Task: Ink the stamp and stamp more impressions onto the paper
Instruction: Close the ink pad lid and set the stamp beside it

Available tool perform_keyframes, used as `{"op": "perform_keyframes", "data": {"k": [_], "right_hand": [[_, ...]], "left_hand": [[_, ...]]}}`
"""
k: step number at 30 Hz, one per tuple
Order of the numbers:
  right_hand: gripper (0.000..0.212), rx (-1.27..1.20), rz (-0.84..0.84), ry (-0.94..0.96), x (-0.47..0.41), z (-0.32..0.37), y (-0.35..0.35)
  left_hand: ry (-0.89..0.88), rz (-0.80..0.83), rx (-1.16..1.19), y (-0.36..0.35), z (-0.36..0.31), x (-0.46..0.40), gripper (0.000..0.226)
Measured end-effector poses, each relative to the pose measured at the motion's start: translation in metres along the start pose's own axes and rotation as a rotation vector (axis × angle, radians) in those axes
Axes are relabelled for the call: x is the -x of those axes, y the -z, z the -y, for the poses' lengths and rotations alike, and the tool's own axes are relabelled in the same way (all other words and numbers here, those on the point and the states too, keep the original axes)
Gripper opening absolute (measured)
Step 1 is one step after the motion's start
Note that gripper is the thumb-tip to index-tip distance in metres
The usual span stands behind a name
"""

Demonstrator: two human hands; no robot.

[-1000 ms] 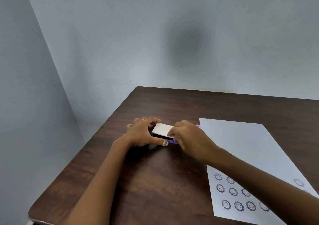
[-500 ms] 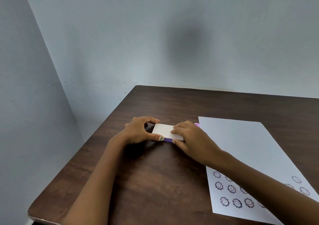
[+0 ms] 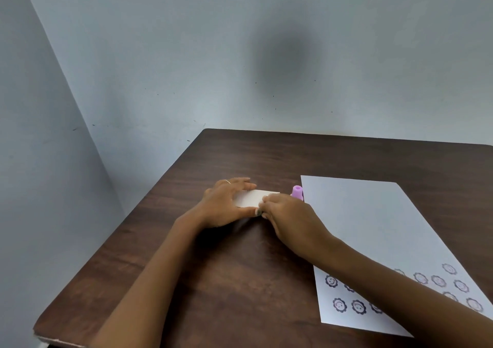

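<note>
A flat white-lidded ink pad case (image 3: pixel 250 197) lies on the dark wooden table (image 3: pixel 240 281). My left hand (image 3: pixel 226 203) grips its left end, fingers over the far edge and thumb on the near edge. My right hand (image 3: pixel 288 214) presses on its right end, covering that part. A small purple stamp (image 3: pixel 297 192) stands upright just right of the case, at the paper's left edge. The white paper (image 3: pixel 373 227) lies to the right, with several dark flower-face impressions (image 3: pixel 340 305) near its front edge.
A pale wall corner closes in behind and to the left of the table. The table's left edge and front left corner (image 3: pixel 42 331) are near my left forearm. My right forearm crosses over the paper's lower left part.
The case's lid, slightly raised a second ago, now lies flat. My right hand has shifted, uncovering the purple stamp. The view has tilted a little.
</note>
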State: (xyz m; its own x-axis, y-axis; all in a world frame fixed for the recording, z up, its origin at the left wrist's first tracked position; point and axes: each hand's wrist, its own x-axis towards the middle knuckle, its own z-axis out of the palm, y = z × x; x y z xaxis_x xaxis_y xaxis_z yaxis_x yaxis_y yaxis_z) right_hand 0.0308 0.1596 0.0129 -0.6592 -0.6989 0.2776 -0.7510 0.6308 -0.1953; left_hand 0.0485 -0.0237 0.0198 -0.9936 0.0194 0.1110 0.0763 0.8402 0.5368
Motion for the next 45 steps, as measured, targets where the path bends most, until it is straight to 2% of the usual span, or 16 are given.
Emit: {"op": "perform_keyframes", "data": {"k": [2, 8, 11, 14, 18, 20, 23, 26, 30, 33, 36, 43, 45], "right_hand": [[0.021, 0.028, 0.021, -0.007, -0.003, 0.002, 0.006], [0.022, 0.092, 0.092, 0.078, -0.011, -0.003, 0.013], [0.023, 0.072, 0.08, 0.101, -0.011, -0.006, 0.009], [0.015, 0.207, 0.063, 0.198, -0.01, -0.008, 0.007], [0.028, 0.242, 0.066, 0.224, -0.011, -0.009, 0.009], [0.015, 0.26, 0.092, 0.262, -0.007, -0.007, 0.01], [0.043, 0.173, 0.205, 0.169, -0.003, -0.003, 0.027], [0.048, 0.09, 0.224, 0.137, -0.001, 0.001, 0.046], [0.036, 0.022, 0.23, 0.077, 0.016, 0.01, 0.069], [0.019, 0.041, 0.315, 0.007, 0.034, 0.016, 0.078], [0.012, 0.08, 0.369, -0.04, 0.05, 0.018, 0.083], [0.01, 0.053, 0.201, -0.159, 0.028, 0.02, 0.098], [0.017, 0.06, 0.17, -0.169, 0.014, 0.02, 0.098]], "left_hand": [[-0.028, 0.029, -0.013, -0.007, -0.007, -0.002, 0.06], [-0.013, 0.04, -0.04, -0.011, -0.007, -0.003, 0.063], [-0.02, -0.016, -0.014, -0.014, -0.008, 0.001, 0.063], [-0.057, -0.107, -0.027, -0.018, -0.01, 0.006, 0.06], [-0.061, -0.165, -0.041, -0.018, -0.014, 0.01, 0.063], [-0.055, -0.17, -0.055, -0.019, -0.016, 0.014, 0.063], [0.0, -0.132, -0.03, -0.015, -0.024, 0.018, 0.063], [0.055, -0.052, -0.03, -0.008, -0.031, 0.019, 0.063], [0.146, 0.1, -0.121, 0.003, -0.04, 0.017, 0.065], [0.18, 0.214, -0.234, 0.011, -0.048, 0.014, 0.068], [0.184, 0.263, -0.308, 0.016, -0.055, 0.014, 0.068], [0.175, 0.268, -0.282, 0.019, -0.057, 0.013, 0.063], [0.152, 0.285, -0.266, 0.02, -0.055, 0.013, 0.063]]}}
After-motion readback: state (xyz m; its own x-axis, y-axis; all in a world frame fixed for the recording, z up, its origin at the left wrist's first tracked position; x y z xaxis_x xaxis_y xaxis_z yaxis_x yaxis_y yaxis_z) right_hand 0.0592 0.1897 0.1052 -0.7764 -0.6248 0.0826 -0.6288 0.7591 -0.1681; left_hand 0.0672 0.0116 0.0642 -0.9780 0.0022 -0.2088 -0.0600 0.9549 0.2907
